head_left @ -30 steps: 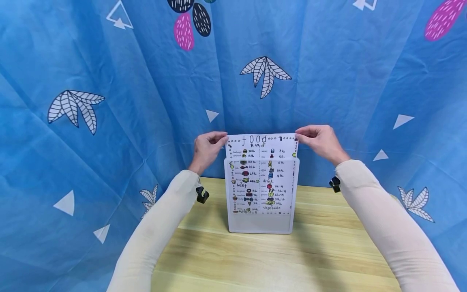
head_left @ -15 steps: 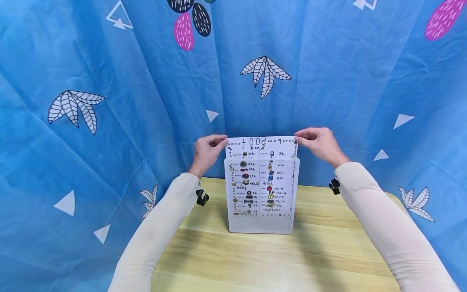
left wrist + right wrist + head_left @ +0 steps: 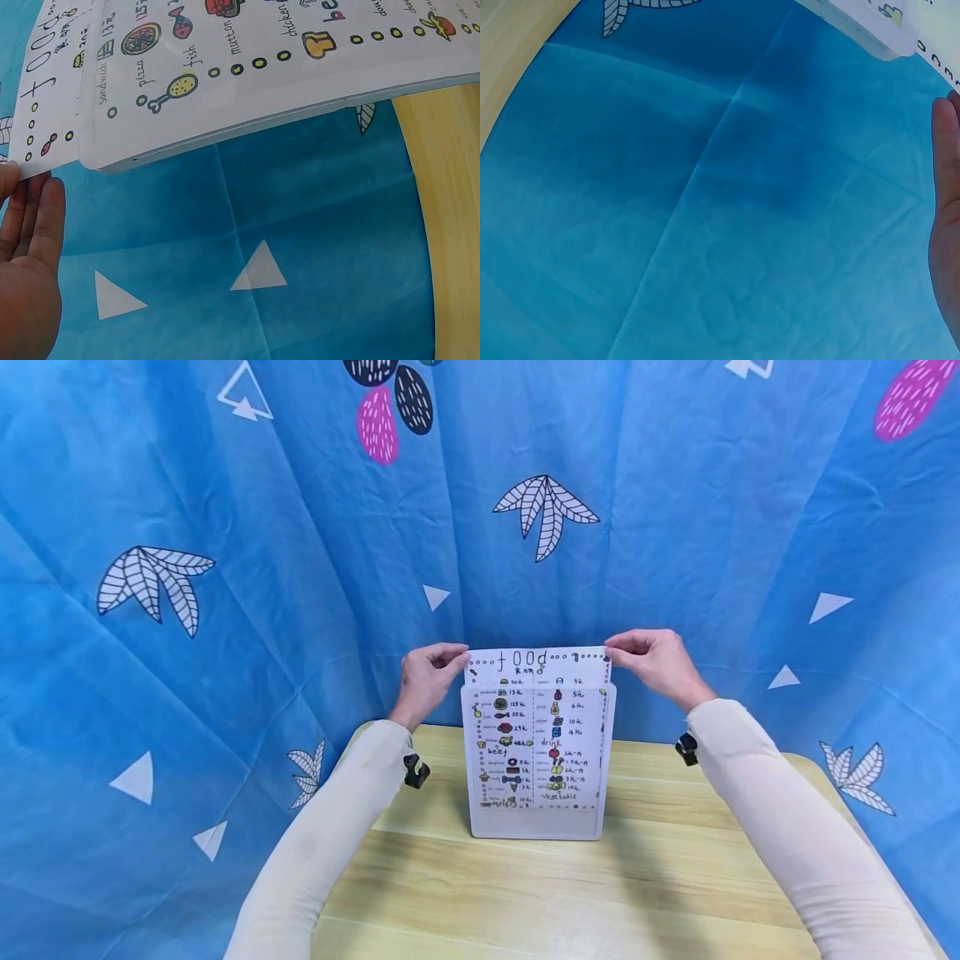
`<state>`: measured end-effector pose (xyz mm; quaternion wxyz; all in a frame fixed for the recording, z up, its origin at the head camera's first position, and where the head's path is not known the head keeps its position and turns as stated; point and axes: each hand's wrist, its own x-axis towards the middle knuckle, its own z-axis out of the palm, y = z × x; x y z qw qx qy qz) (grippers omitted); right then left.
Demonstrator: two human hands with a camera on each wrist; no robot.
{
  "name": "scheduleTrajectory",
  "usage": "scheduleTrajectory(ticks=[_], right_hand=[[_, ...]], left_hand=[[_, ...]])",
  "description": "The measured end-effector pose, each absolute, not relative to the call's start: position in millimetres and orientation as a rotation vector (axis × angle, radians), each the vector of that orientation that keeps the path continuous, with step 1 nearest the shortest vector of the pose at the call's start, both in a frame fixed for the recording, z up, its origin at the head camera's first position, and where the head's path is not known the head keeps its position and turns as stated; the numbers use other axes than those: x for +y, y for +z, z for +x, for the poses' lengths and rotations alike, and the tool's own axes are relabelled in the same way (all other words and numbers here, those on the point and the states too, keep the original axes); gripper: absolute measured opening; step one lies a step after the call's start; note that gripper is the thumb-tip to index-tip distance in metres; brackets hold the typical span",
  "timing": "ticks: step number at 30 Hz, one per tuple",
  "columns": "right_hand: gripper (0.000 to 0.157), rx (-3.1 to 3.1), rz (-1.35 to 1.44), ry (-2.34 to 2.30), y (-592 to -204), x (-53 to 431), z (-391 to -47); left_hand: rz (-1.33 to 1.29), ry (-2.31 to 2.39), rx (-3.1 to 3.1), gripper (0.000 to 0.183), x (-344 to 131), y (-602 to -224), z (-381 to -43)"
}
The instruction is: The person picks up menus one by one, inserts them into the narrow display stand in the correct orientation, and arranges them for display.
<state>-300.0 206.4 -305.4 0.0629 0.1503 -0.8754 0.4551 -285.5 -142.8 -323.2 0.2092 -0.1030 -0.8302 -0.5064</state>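
Note:
A white sheet of paper [image 3: 558,662], a hand-drawn food menu with small coloured pictures and prices, stands partly inside a clear-fronted sign holder [image 3: 536,823] with a pale frame. Its top strip with the word "food" sticks out above the holder's upper edge. My left hand [image 3: 427,679] pinches the paper's upper left corner between thumb and fingers. At the upper right corner, my right hand [image 3: 658,665] pinches it likewise. The left wrist view shows the paper [image 3: 46,82] coming out past the holder's corner. In the right wrist view, only part of my right hand [image 3: 946,195] shows.
The holder stands upright on a light wood-grain table [image 3: 540,893] near its back edge. Behind and around hangs a blue curtain [image 3: 675,527] with leaf and triangle prints. Black clips [image 3: 416,771] sit on both wrists over pale sleeves.
Both hands have moved down a little with the paper, which has slid deeper into the holder. Less of its top strip shows above the edge. The holder has stayed in place.

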Motion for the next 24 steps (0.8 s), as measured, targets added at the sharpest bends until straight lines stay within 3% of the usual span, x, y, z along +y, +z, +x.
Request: scheduleTrajectory(ticks=[24], right_hand=[[0.028, -2.642, 0.454, 1.382, -324, 209, -300]], left_hand=[[-0.288, -1.389, -2.358, 0.017, -143, -334, -281]])
